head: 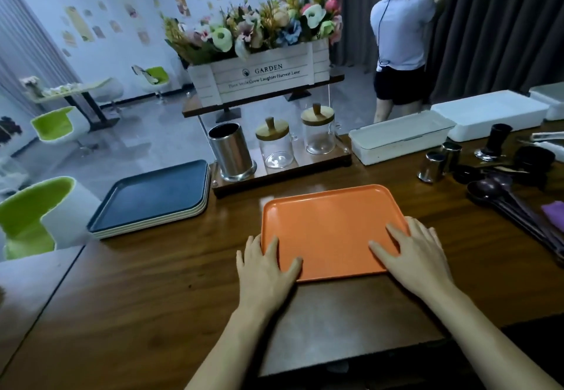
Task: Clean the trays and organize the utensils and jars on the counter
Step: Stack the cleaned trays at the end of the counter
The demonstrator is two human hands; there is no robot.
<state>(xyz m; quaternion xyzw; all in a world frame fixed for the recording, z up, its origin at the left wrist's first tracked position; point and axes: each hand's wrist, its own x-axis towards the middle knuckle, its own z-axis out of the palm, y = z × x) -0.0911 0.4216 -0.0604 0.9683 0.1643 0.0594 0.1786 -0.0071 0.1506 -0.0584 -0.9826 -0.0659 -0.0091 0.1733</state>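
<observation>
In the head view the orange tray (329,225) lies flat on the wooden counter (152,283), just in front of the person and to the right of the stack of dark trays (152,197). The left hand (265,270) rests across its near-left corner and the right hand (418,255) on its near-right part, both with fingers straight and spread, gripping nothing. The tray looks like stiff, light plastic with a glossy, probably slippery face, so I think the raised rim at both sides is the best place to hold it.

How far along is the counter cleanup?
Seemingly done: a stack of trays, dark blue on top, sits at left; two glass jars with wooden lids stand on the wooden rack. In hand: left hand and right hand press flat on the orange plastic tray. Left: dark long-handled spoons lie loose at right.
</observation>
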